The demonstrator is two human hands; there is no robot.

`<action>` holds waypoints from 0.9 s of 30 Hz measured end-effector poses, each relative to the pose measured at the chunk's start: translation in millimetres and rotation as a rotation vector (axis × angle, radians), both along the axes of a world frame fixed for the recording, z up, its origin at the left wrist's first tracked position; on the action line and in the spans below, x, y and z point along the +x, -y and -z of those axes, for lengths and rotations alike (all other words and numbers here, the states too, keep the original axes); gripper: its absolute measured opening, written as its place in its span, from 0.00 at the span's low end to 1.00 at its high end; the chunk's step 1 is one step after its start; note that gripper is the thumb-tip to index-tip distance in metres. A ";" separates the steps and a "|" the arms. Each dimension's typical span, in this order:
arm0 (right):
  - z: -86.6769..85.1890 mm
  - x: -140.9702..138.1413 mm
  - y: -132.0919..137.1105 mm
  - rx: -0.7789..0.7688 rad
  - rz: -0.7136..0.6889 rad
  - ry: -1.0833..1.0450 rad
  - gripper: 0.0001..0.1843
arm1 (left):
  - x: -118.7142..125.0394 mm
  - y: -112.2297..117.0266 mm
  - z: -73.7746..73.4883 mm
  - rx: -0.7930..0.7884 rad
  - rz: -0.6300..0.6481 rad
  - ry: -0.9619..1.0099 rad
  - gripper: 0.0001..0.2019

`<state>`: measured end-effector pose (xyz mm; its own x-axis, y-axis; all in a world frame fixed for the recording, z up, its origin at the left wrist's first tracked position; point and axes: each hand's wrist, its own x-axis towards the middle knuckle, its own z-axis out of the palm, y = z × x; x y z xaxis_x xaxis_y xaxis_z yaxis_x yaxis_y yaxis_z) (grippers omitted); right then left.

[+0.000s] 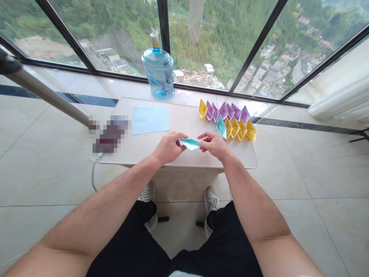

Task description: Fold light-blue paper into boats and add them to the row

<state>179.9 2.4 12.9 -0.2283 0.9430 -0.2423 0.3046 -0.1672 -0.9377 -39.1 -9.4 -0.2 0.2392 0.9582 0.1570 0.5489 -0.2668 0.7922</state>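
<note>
A folded light-blue paper piece [189, 144] hangs just above the small white table [138, 152], held at both ends. My left hand [168, 147] pinches its left end and my right hand [213, 144] pinches its right end, fingers closed on the paper. A flat light-blue paper sheet [150, 119] lies on the table to the left. Right of my hands stand several folded paper boats: purple ones [229, 112] in the far row, yellow ones [240, 129] in the near row, one yellow boat [203, 109] at the far left and one light-blue boat [221, 126].
A large blue water jug [158, 72] stands on the window ledge behind the table. A blurred dark object [111, 134] lies at the table's left edge with a cable [93, 175] hanging off. A grey pole [43, 92] slants in from the left. Tiled floor surrounds the table.
</note>
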 end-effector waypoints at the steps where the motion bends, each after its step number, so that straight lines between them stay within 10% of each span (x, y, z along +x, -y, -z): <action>1: -4.9 0.7 0.8 0.014 -0.025 -0.023 0.16 | -0.1 -0.9 -3.2 -0.044 -0.032 0.043 0.11; 5: -17.1 1.1 4.5 0.085 -0.176 -0.092 0.25 | 0.4 -2.0 -14.2 -0.255 -0.122 0.262 0.12; 11: -13.0 -8.6 8.3 0.133 0.000 0.001 0.19 | 5.9 0.7 -17.8 -0.438 -0.053 0.557 0.14; 27: -10.4 -15.6 11.8 0.108 -0.062 -0.080 0.14 | 12.1 2.3 -18.9 -0.452 -0.081 0.547 0.13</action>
